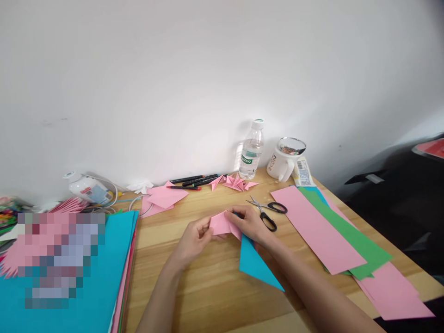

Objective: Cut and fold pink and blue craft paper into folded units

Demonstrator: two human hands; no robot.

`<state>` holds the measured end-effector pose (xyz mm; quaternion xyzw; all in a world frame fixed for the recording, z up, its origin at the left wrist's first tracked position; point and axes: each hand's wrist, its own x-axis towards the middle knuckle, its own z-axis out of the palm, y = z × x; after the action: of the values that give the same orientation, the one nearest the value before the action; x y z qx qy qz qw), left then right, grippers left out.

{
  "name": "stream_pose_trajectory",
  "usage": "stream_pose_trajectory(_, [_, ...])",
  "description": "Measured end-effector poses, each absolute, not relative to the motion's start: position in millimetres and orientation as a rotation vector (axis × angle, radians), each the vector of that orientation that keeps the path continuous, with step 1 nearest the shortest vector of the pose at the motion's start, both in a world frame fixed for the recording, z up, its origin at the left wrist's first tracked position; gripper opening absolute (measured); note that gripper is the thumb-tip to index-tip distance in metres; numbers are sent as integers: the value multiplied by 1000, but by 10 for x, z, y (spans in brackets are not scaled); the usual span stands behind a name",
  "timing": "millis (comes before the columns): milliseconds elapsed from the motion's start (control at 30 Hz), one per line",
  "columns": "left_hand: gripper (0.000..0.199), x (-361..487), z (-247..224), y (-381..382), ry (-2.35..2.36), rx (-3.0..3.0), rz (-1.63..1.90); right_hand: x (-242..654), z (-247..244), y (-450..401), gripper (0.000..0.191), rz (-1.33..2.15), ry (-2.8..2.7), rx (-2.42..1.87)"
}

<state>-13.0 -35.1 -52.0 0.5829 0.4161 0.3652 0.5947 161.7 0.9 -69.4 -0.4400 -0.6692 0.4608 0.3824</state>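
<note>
Between my two hands is a small folded piece of pink paper, held above the wooden table. My left hand pinches its left end between thumb and fingers. My right hand grips the right end, its fingers bent over the upper edge and partly covering the paper. Under my right hand and forearm lies a blue paper piece with a slanted edge. Just beyond that hand, black-handled scissors rest on the table with their blades slightly apart.
Pink and green paper strips overlap on the right. A blue paper stack fills the left. Along the wall stand a water bottle and a white mug, near several pens, folded pink pieces and a tipped white bottle.
</note>
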Motion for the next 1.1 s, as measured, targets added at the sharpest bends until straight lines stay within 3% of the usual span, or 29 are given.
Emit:
stream_pose_trajectory(267, [52,-74,-589,-383,1071,1590,861,1592,-697,0,28,1180,-1662,-1126])
stream_pose_trajectory(767, [61,-73,-644,-391,1043,1819,904,1589,-731,12,32,1184,-1628,-1123])
stream_pose_trajectory(1100, [44,-21,-676,-389,1239,1767,990,1588,-676,-14,28,1224,-1600,-1108])
